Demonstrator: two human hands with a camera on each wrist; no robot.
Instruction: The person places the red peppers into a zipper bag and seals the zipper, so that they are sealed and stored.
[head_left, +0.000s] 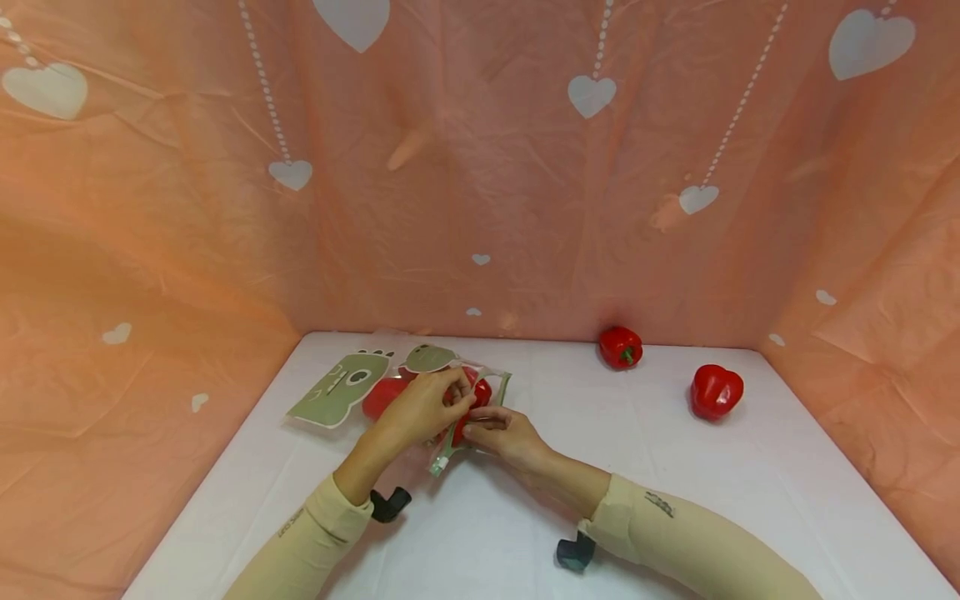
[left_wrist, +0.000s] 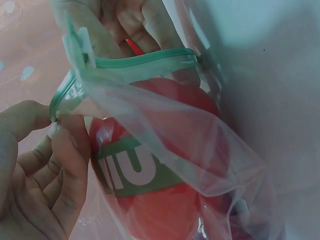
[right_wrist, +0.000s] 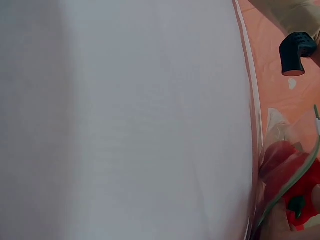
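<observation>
A clear zip bag [head_left: 337,392] with green cartoon prints lies at the table's left, its green-edged mouth turned right. Red bell peppers show through its plastic, one [left_wrist: 165,110] large in the left wrist view. My left hand [head_left: 431,404] pinches the green zip edge [left_wrist: 62,95] from above, thumb against fingers. At the mouth, my right hand [head_left: 513,437] holds a red bell pepper [right_wrist: 300,187] by its stem end, thumb and fingers on either side. Its fingertips overlap the zip strip in the left wrist view. The white slider [head_left: 442,462] sits at the mouth's near corner.
Two loose red bell peppers are on the right of the white table [head_left: 637,467]: one [head_left: 620,347] by the back edge, another [head_left: 716,392] nearer the right side. An orange curtain [head_left: 480,167] with white hearts encloses the back and sides. Dark wrist mounts [head_left: 575,552] hang below both sleeves.
</observation>
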